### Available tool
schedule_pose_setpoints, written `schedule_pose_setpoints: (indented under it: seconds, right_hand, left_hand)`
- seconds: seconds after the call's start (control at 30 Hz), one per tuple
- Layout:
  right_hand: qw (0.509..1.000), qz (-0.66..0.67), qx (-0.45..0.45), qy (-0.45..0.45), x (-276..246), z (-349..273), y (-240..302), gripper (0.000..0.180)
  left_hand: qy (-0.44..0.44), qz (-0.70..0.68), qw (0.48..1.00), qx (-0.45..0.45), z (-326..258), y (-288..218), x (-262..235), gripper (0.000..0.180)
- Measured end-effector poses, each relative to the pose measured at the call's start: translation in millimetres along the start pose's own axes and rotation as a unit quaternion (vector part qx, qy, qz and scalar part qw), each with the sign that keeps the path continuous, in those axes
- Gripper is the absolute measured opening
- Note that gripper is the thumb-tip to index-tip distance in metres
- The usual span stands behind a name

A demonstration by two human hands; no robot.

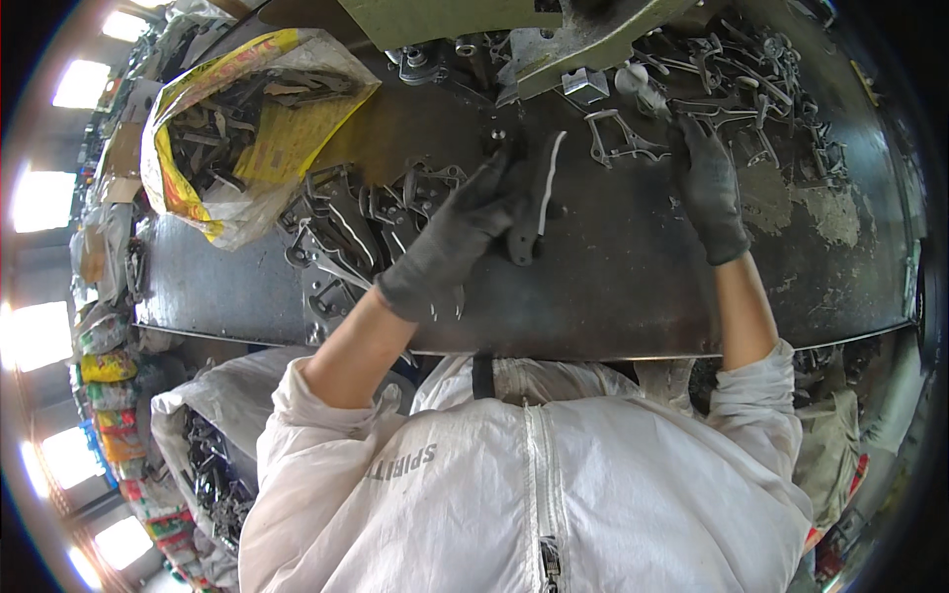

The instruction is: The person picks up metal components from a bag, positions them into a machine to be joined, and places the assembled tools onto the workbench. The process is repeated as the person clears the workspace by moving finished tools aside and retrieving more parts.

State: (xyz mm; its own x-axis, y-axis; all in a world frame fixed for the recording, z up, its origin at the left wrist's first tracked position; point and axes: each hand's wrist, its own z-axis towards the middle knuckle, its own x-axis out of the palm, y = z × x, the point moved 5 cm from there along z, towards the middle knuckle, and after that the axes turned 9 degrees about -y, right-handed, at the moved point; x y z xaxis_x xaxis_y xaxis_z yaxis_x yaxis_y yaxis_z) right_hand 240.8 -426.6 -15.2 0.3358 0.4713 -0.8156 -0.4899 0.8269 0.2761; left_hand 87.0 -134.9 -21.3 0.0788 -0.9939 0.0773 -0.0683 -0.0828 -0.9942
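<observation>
Gripping a flat curved metal blade (534, 203), the left hand (465, 232) in its dark grey glove has its fingers closed around the piece, which stands on edge just above the dark steel worktop (633, 287), near the middle of it. The blade's pale edge points up toward the green machine (554, 35) at the far side. The right hand (710, 188), gloved the same way, lies stretched out with fingers loosely together and flat, its fingertips touching an open metal frame part (621, 138) that rests on the worktop just beside the machine's foot; whether it pinches the part or only presses on it cannot be told.

Left of the held blade a heap of similar grey metal parts (346, 232) lies spread over the worktop, reaching to its near edge and crowding against the left wrist. Farther left a yellow and clear plastic bag (232, 119) sits open on the worktop, holding more such parts. Behind the right hand another pile of tangled metal pieces (761, 89) covers the far right corner. Below the worktop's left end a white sack (213, 435) with dark parts in it stands on the floor, beside the person's white jacket (534, 494)
</observation>
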Motion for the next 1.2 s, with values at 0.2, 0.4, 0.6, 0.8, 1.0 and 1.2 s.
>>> schedule_pose_setpoints:
  seconds: [0.2,0.4,0.6,0.8,1.0,1.2]
  right_hand:
    - [0.981,0.163,0.099,-0.018,11,-4,25,0.024]
    - [0.898,0.367,0.243,-0.008,38,-24,26,0.027]
    - [0.908,0.318,0.271,-0.029,56,-37,24,0.027]
    - [0.922,0.314,0.205,-0.099,60,-41,26,0.029]
    - [0.91,0.303,0.279,-0.043,64,-39,28,0.032]
    - [0.952,0.222,0.191,-0.085,57,-38,32,0.035]
  left_hand:
    - [0.105,-0.02,0.977,-0.185,7,7,-6,0.032]
    - [0.03,0.202,0.972,-0.12,-4,-29,-15,0.025]
    - [0.027,0.209,0.976,-0.051,-13,-37,3,0.024]
    - [0.076,-0.031,0.996,-0.033,-10,-29,11,0.029]
    - [0.098,-0.047,0.991,0.076,-25,-23,34,0.039]
    - [0.031,0.022,0.965,-0.261,-9,-1,28,0.032]
